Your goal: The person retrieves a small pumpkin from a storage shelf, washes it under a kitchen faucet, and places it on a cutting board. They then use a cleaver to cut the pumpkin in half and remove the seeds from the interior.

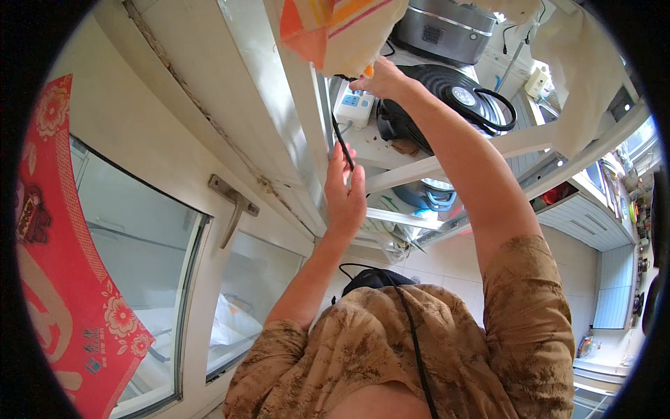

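Note:
My right hand (379, 81) reaches over the far end of a white power strip (353, 107) with blue sockets; its fingertips are partly hidden near a hanging cloth, and whether they grip a plug does not show. Below it, my left hand (345, 194) holds a black power cord (341, 137) between thumb and fingers, beside the white frame. To the right of the strip lies a round black electric appliance (445, 91) with a ribbed lid and a looped handle. Behind it stands a grey rice cooker (445, 31).
A patterned towel (345, 31) hangs above my hands. White rack bars (413, 175) cross in front of the shelf, with a blue-handled pot (437, 196) below. At left is a glazed door with a metal handle (235, 207) and a red paper decoration (57, 251).

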Demonstrator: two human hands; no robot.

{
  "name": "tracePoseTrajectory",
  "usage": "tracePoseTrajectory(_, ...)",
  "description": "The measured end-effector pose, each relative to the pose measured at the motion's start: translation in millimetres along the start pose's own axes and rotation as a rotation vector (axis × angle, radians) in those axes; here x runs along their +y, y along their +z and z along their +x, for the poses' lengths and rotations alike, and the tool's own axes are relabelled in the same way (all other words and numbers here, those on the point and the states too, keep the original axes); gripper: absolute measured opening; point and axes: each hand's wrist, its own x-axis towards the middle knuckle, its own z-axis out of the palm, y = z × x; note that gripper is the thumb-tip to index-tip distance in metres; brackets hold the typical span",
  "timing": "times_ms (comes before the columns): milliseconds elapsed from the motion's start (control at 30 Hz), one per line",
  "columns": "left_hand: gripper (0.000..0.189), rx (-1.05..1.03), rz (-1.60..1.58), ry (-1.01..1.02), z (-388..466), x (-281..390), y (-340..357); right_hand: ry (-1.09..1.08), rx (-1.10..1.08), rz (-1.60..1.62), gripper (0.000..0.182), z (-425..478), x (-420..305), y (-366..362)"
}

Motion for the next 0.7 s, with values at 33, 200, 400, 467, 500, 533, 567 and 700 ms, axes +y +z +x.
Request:
tracePoseTrajectory(33,0.050,0.016,0.018,-0.004,3,-1,5,0.025,0.000,0.057,0.037,9,7,14)
tracePoseTrajectory(200,0.056,0.019,0.072,-0.078,5,-2,8,0.078,-0.292,0.034,0.033,41,8,30)
tracePoseTrajectory(400,0.056,0.029,0.082,-0.153,-1,-7,9,0.116,-0.175,0.104,0.040,46,26,48)
tracePoseTrajectory(467,0.057,0.002,0.075,-0.176,-1,-11,6,0.133,-0.171,0.082,0.044,49,27,51)
tracePoseTrajectory(500,0.057,0.005,0.098,-0.168,0,-14,6,0.154,-0.180,0.059,0.046,50,27,53)
tracePoseTrajectory(533,0.057,0.007,0.121,-0.161,-1,-17,7,0.140,-0.186,0.042,0.046,48,28,51)
tracePoseTrajectory(567,0.057,0.009,0.144,-0.154,0,-19,9,0.145,-0.183,0.058,0.044,50,32,53)
tracePoseTrajectory(700,0.058,0.008,0.119,-0.165,1,-22,10,0.181,-0.218,0.125,0.038,49,37,54)
